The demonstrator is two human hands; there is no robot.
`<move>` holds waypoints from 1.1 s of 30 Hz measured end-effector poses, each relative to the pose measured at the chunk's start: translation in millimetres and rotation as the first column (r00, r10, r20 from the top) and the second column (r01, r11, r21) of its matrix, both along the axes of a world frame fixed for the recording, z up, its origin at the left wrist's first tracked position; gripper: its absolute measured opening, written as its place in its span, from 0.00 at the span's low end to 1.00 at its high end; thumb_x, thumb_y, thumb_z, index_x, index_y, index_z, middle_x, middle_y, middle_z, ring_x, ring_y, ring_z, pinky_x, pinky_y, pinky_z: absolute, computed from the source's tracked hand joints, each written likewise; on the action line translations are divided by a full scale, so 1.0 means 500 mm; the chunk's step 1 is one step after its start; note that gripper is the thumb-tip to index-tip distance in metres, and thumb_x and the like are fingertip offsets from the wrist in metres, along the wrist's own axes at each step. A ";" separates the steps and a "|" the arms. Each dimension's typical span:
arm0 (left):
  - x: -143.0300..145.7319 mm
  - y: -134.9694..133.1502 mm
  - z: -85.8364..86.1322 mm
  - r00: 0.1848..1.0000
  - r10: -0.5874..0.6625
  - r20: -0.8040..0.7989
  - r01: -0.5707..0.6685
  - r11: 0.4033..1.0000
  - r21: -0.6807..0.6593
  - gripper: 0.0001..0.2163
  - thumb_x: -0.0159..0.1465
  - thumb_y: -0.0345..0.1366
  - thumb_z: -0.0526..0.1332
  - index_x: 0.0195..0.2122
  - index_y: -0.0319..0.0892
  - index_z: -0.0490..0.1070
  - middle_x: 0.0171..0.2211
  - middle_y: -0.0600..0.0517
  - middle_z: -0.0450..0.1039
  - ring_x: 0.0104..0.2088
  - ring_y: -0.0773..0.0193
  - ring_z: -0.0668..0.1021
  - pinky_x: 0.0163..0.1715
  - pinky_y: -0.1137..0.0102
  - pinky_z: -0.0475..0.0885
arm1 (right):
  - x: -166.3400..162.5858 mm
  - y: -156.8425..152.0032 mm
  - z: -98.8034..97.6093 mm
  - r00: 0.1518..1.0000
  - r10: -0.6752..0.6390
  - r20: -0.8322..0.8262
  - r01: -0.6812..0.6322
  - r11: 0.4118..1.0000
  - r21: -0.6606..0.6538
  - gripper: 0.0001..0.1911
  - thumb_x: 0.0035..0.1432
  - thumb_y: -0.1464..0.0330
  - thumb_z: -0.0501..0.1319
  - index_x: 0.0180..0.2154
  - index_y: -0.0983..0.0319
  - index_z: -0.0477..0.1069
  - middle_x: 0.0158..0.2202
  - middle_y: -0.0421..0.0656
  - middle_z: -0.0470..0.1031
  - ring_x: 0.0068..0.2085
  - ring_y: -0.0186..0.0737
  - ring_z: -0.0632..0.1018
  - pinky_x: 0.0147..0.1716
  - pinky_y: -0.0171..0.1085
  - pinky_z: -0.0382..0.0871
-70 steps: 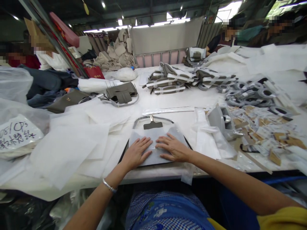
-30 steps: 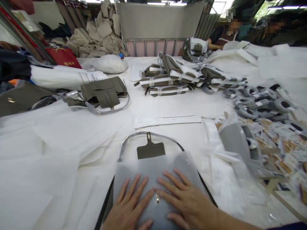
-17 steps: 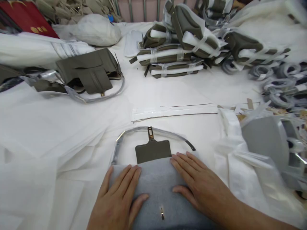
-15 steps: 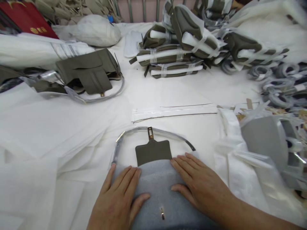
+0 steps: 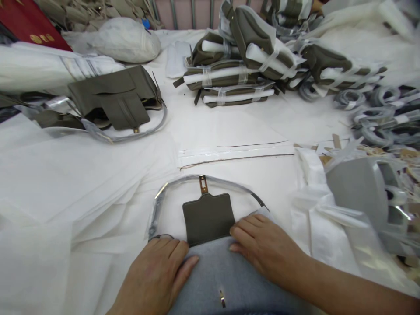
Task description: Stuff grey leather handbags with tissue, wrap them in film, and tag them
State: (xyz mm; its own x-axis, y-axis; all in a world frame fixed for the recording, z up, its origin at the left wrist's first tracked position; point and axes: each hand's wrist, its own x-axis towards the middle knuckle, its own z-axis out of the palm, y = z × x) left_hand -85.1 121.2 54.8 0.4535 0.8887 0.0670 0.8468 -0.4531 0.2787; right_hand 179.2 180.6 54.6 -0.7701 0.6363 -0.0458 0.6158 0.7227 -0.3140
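A handbag (image 5: 210, 275) lies in front of me, its near side a soft grey surface with a small gold metal fitting (image 5: 222, 299). Beyond its upper edge stretches a dark olive flap (image 5: 208, 218) with a gold-lined tab (image 5: 203, 184). A plastic-wrapped strap (image 5: 183, 178) arches round the flap. My left hand (image 5: 157, 271) curls its fingers over the upper left edge, thumb on the grey side. On the upper right edge my right hand (image 5: 262, 245) does the same, close to the flap's corner. The fingertips of both hands are hidden.
Another olive handbag (image 5: 111, 98) lies at the back left. Wrapped bags (image 5: 229, 78) are stacked at the back centre. Coiled straps (image 5: 377, 113) and a grey tape dispenser-like machine (image 5: 357, 192) stand right. White sheets (image 5: 65, 183) cover the left.
Both hands have gone from lying flat to curling over the upper edge. That edge has come towards me, so more of the olive flap shows.
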 end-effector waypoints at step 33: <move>0.051 -0.120 -0.014 0.946 -0.224 -0.234 0.275 0.937 0.218 0.33 0.65 0.61 0.50 0.65 0.45 0.59 0.65 0.48 0.61 0.64 0.53 0.64 0.63 0.58 0.60 | -0.036 -0.027 -0.008 0.982 -0.123 0.141 0.111 0.990 0.092 0.18 0.66 0.53 0.55 0.40 0.62 0.68 0.28 0.46 0.76 0.32 0.48 0.77 0.34 0.40 0.61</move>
